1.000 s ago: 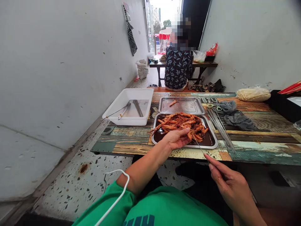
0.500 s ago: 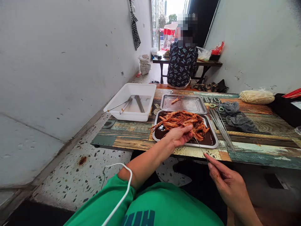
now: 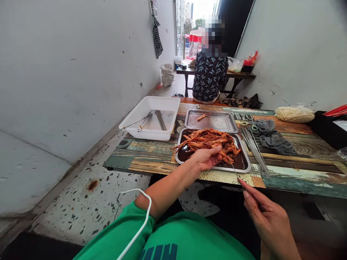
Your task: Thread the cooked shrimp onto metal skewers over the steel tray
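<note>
A metal tray (image 3: 247, 167) holds dark sauce and a heap of reddish-brown, sauce-coated food strips (image 3: 208, 136); their exact kind I cannot tell. Over its front part, my left hand (image 3: 207, 159) is closed, with a food strip (image 3: 224, 156) pinched at its fingertips. Between thumb and fingers, my right hand (image 3: 267, 213) grips a thin metal skewer (image 3: 234, 167) just off the table's front edge. The skewer slants up toward the piece in my left hand; whether its tip is inside the piece is hidden.
Behind stands a second metal tray (image 3: 214, 122) with one skewered piece. To the left is a white plastic tub (image 3: 130, 126) holding several skewers. Loose skewers (image 3: 255, 151), scissors (image 3: 253, 127) and a grey cloth (image 3: 278, 141) lie right. A person (image 3: 210, 77) sits further back.
My right hand has shifted slightly right and down with the skewer. My left hand stays over the tray at nearly the same spot, fingers still closed.
</note>
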Motion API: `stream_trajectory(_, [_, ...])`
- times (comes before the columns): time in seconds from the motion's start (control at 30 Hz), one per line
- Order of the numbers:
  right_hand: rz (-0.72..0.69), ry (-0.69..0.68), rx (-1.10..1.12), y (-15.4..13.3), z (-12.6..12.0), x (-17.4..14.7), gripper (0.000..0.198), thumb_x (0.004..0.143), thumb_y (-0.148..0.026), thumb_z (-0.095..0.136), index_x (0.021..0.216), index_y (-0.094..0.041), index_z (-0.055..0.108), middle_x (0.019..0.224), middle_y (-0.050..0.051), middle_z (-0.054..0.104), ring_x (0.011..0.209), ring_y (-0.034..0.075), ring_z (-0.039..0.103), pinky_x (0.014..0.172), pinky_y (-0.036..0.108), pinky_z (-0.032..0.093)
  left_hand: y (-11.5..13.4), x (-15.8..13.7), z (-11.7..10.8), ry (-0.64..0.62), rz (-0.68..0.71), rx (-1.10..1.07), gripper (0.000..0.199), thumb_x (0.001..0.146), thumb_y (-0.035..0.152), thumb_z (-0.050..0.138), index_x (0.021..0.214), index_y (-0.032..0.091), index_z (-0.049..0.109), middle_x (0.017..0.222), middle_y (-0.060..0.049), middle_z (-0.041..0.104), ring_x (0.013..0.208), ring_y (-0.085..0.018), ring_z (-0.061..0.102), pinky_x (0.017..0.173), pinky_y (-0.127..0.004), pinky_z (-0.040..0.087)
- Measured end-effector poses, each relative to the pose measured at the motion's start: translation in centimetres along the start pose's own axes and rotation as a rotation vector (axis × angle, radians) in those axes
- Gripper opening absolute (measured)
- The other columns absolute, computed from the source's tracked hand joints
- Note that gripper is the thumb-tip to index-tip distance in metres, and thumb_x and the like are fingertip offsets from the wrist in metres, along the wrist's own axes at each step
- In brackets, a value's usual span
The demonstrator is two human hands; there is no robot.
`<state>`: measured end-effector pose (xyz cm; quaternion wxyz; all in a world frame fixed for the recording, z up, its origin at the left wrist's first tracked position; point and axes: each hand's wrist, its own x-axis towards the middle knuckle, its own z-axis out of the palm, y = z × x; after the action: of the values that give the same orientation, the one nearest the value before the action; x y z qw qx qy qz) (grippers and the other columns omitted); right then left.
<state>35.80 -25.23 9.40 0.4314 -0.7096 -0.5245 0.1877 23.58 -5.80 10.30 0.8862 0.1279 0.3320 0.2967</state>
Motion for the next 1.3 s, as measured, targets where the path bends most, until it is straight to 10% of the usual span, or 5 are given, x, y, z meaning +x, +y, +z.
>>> stream_trajectory(0.63, [-0.093,-0.095,-0.147,-1.0,0.6,0.6,0.049,0.089,-0.04,0.048,0.118,-0.006,0.068,0.052,0.0,0.055,0.04,0.009,0.038,0.039,0.02,0.036,-0.1,-0.9,-1.2,-0.048,0.203,0.247,0.005,0.078,0.008,0.07,0.074,0.009,0.068,0.072,-0.004,0.069,0.062,-0.011,0.064,0.076,-0.033,0.057])
stream_trajectory(1.3, [-0.088,-0.111,-0.157,-1.4,0.5,1.0,0.047,0.088,-0.04,0.048,0.115,-0.01,0.071,0.052,0.001,0.058,0.041,0.011,0.043,0.042,0.021,0.039,0.0,-1.4,-1.0,-0.092,0.33,0.364,0.017,0.067,0.019,0.083,0.07,0.008,0.069,0.066,-0.003,0.067,0.059,-0.011,0.062,0.071,-0.034,0.058])
